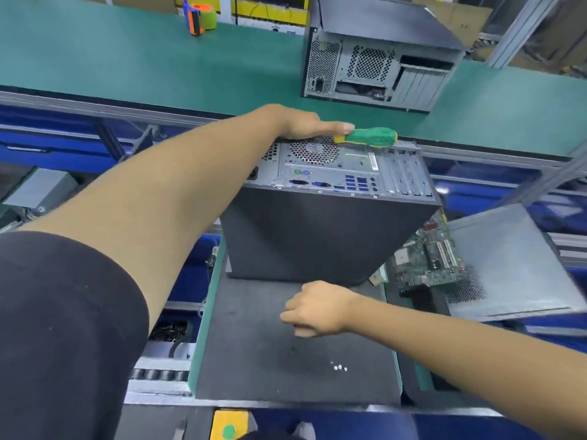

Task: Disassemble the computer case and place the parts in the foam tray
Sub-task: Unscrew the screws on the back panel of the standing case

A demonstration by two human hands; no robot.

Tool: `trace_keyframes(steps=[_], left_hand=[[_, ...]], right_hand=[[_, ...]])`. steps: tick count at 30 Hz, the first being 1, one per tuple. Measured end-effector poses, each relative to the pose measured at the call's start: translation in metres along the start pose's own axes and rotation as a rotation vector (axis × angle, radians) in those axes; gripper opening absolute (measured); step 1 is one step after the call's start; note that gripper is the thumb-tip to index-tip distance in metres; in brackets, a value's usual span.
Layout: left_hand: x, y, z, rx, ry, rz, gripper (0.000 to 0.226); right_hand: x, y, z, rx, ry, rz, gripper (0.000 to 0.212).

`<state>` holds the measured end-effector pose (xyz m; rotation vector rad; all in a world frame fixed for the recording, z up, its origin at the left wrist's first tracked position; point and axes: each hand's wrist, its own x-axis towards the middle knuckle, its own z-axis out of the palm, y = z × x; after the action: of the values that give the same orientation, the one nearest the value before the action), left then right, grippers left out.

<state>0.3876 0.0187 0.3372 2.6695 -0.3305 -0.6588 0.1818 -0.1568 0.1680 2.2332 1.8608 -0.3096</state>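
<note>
— Three small silver screws (338,367), or thereabouts, lie loose on the dark foam mat (254,344) nearest me. Is that what you asked about?

— Partly. Any writing or brand you can read?

— None legible; the stickers on the back panel are too blurred. Low down by my feet sits a yellow box with a green button (229,424).

— What is your right hand doing?

— My right hand (313,309) hovers just above the mat, fingers loosely curled with nothing in them, near the foot of the computer case (330,223).

— And where does the case stand?

— Upright on the far part of the mat, its rear port panel turned upward toward me. To its right a green motherboard (428,255) lies inside an opened grey metal chassis (514,265).

— Your left hand?

— My left hand (305,125) rests on the top far edge of the case, palm down and thumb straight. Just at the thumb tip lies a green screwdriver (368,137) with a yellow collar, balanced on the same edge. Whether my hidden fingers curl round anything I cannot tell.

— Anything beyond?

— On the green bench (127,58) a second computer case (381,55) stands, rear toward me, and farther left an orange and blue tape dispenser (198,17).
</note>
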Motion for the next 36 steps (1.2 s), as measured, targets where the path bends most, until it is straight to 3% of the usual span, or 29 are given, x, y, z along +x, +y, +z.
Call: trace_keyframes(steps=[3,5,8,13,22,24,27,30,33,34,36], left_hand=[[0.004,0.000,0.001,0.042,0.036,-0.012,0.137],[0.003,-0.001,0.000,0.035,0.036,-0.019,0.138],[0.005,-0.003,-0.001,0.041,0.048,-0.010,0.137],[0.012,-0.004,-0.002,0.052,0.043,-0.021,0.138],[0.019,-0.005,-0.006,0.062,0.043,0.059,0.136],[0.019,-0.006,-0.005,0.068,0.039,0.068,0.135],[0.019,-0.007,-0.006,0.067,0.034,0.082,0.135],[0.021,-0.008,-0.006,0.076,0.033,0.092,0.136],[0.021,-0.009,-0.005,0.084,0.021,0.063,0.130],[0.019,-0.010,-0.005,0.076,0.012,0.077,0.118],[0.021,-0.011,-0.005,0.056,-0.015,0.152,0.072]], right_hand=[[0.011,-0.023,0.063,0.090,-0.281,0.132,0.023],[0.020,-0.025,0.089,0.180,-0.335,0.262,0.025],[0.033,-0.030,0.119,0.257,-0.326,0.406,0.025],[0.039,-0.025,0.141,0.273,-0.329,0.466,0.026],[0.031,-0.004,0.091,0.188,-0.231,0.367,0.040],[0.027,0.002,0.054,0.096,-0.131,0.271,0.041],[0.015,0.008,-0.016,-0.158,0.214,0.081,0.032],[0.002,0.024,-0.093,-0.074,0.486,-0.098,0.023],[-0.011,0.060,-0.156,-0.007,0.655,0.074,0.025],[-0.016,0.074,-0.171,0.058,0.733,0.180,0.024],[-0.024,0.105,-0.190,0.187,0.839,0.368,0.017]])
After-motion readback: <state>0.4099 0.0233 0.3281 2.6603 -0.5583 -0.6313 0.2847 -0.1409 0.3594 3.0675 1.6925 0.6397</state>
